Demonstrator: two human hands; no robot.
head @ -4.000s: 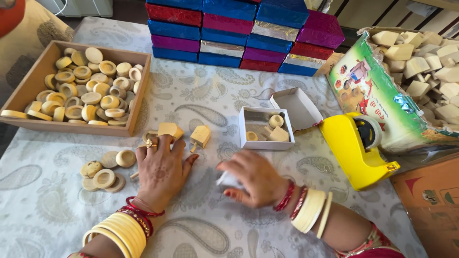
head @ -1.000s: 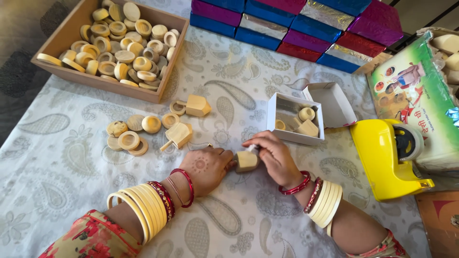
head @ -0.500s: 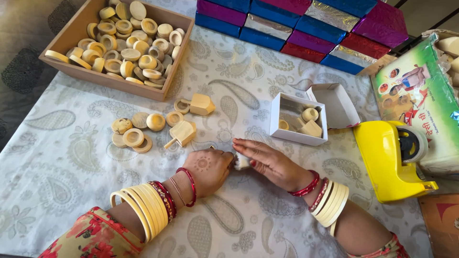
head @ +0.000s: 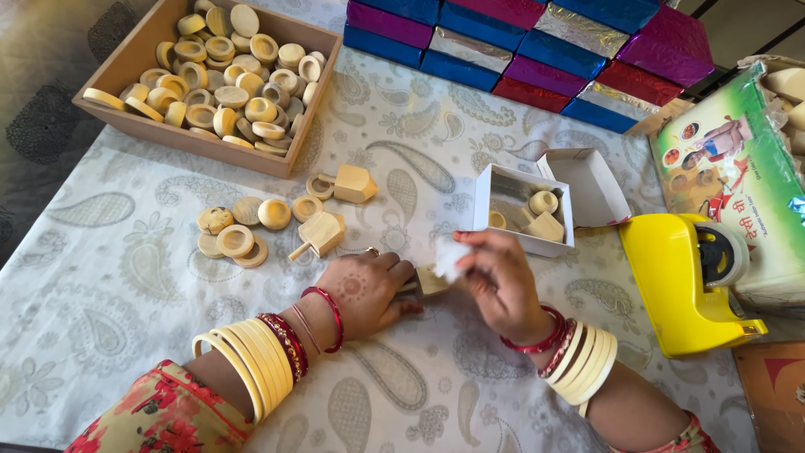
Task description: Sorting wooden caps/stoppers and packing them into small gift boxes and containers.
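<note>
Since half a second ago, my right hand [head: 501, 283] has lifted a little off the cloth and now pinches a small white scrap of paper [head: 450, 255] between thumb and fingertips, where before it lay flatter over the wooden piece [head: 429, 282]. My left hand [head: 367, 291] has hardly shifted: it is curled, fingers closed on the near end of that small pale wooden piece, pressing it down on the paisley tablecloth [head: 126, 277]. The piece sits between my two hands, at 3 o'clock from the left hand; only its light end shows, and the white scrap touches its top.

At 12 o'clock from my left hand lie two wooden spinning tops [head: 323, 232], one nearer and one farther, each with a short peg. At 10 o'clock from that hand is a loose cluster of wooden rings and discs [head: 237, 231]. Farther out at 11 o'clock stands a wooden tray [head: 138, 59] heaped with more rings.

At 1 o'clock from my right hand is a small white open box [head: 511, 197], its lid flap folded back, with a few wooden bits inside. At 3 o'clock sits a yellow tape dispenser [head: 683, 285]. Along the far edge, at 12 o'clock, runs a stack of shiny blue, purple and red boxes [head: 537, 42].
</note>
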